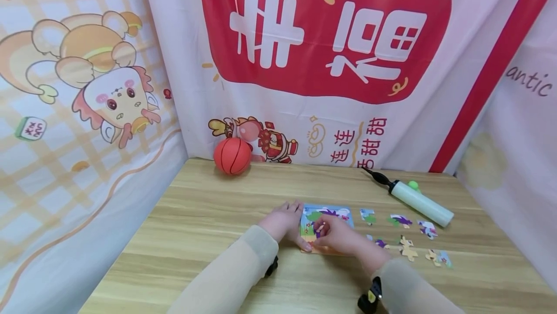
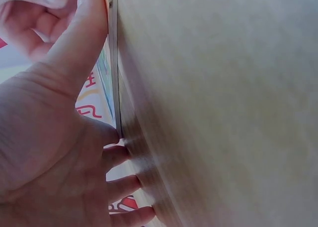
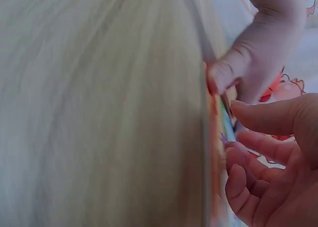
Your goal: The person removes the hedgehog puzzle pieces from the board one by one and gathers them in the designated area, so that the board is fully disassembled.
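Observation:
A colourful jigsaw puzzle board [image 1: 308, 210] lies on the wooden table, partly covered by both hands. My left hand [image 1: 285, 222] rests along its left side, its thumb on the near left corner and its other fingers spread straight; in the left wrist view the palm [image 2: 44, 152] faces the board's edge. Over the board's middle, my right hand [image 1: 337, 234] has curled fingers. It appears to pinch a small puzzle piece [image 3: 228, 113], seen nearly edge-on near the thumb tip in the right wrist view. The piece's picture is mostly hidden.
Several loose puzzle pieces [image 1: 407, 248] lie right of the board. Behind them rests a hand pump [image 1: 422, 203] with a black nozzle, a small green ball [image 1: 413, 186] beside it. A red toy basketball [image 1: 232, 156] sits at the table's back left. Printed cloth [image 1: 174, 53] hangs around the table.

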`<state>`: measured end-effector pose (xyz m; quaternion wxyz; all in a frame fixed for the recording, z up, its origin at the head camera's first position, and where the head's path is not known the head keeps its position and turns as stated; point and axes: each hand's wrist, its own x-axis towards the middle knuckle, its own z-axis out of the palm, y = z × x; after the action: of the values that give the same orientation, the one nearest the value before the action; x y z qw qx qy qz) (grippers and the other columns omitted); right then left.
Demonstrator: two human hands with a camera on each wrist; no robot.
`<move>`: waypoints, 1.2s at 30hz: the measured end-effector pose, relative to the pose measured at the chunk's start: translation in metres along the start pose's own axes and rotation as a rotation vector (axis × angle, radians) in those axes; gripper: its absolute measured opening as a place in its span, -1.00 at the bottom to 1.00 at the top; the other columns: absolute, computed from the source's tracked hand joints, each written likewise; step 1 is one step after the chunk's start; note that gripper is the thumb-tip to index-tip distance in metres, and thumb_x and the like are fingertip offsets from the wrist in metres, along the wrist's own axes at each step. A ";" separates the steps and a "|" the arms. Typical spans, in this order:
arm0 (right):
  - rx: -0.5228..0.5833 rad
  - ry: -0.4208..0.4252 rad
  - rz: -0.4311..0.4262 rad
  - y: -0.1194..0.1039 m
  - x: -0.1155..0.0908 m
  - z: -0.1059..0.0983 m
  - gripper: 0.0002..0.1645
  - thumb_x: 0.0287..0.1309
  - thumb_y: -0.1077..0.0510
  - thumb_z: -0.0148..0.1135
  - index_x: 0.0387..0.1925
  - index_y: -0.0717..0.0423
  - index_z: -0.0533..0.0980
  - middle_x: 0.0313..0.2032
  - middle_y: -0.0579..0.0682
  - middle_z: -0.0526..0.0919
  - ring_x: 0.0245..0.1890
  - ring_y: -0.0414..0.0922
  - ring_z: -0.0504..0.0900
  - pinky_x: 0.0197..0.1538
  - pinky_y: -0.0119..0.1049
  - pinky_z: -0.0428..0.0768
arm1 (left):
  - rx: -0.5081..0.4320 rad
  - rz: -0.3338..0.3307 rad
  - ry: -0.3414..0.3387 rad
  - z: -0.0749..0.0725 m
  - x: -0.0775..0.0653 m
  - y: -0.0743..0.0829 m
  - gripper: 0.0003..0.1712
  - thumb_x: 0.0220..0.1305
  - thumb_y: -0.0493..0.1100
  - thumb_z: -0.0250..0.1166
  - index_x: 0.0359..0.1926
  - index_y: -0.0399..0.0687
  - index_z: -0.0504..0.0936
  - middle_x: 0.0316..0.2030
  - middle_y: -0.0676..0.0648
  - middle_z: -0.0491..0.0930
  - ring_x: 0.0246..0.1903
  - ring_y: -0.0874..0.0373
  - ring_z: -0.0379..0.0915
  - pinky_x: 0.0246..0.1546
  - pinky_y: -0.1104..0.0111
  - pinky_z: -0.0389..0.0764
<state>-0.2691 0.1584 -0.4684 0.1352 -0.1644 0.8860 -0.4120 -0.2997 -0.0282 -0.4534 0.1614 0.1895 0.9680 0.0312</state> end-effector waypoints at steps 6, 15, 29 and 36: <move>-0.025 0.047 0.062 0.003 0.006 0.010 -0.45 -0.03 0.25 0.53 0.00 0.18 0.49 -0.42 0.02 0.51 -0.43 -0.08 0.47 -0.41 -0.27 0.47 | 0.021 0.012 0.000 -0.001 0.002 0.002 0.54 -0.31 0.62 0.37 0.56 -0.11 0.00 0.53 -0.10 -0.02 0.46 -0.15 -0.07 0.42 0.10 0.07; -0.019 0.029 0.076 0.002 0.004 0.012 -0.50 -0.01 0.22 0.54 -0.05 0.14 0.48 -0.38 0.03 0.49 -0.39 -0.06 0.45 -0.33 -0.22 0.47 | 0.008 0.023 -0.003 0.002 0.004 -0.001 0.58 -0.38 0.64 0.39 0.56 -0.07 -0.01 0.53 -0.09 -0.04 0.47 -0.14 -0.10 0.43 0.09 0.05; -0.041 0.050 0.033 0.008 0.006 0.018 -0.50 -0.07 0.31 0.53 -0.10 0.13 0.45 -0.38 0.01 0.47 -0.38 -0.07 0.43 -0.31 -0.22 0.47 | -0.069 0.057 -0.038 0.004 0.004 -0.012 0.61 -0.42 0.59 0.46 0.58 0.01 -0.08 0.55 -0.10 -0.14 0.49 -0.16 -0.23 0.43 0.01 -0.06; -0.030 0.052 0.042 0.008 0.006 0.017 -0.48 -0.08 0.35 0.52 -0.09 0.13 0.45 -0.37 0.02 0.46 -0.37 -0.07 0.43 -0.32 -0.21 0.47 | -0.066 0.069 -0.037 0.003 0.002 -0.012 0.61 -0.42 0.57 0.47 0.58 0.00 -0.07 0.54 -0.12 -0.13 0.49 -0.16 -0.22 0.43 -0.02 -0.05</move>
<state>-0.2694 0.1495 -0.4862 0.1182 -0.1369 0.8985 -0.4000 -0.3050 -0.0380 -0.4583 0.1843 0.2179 0.9562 0.0650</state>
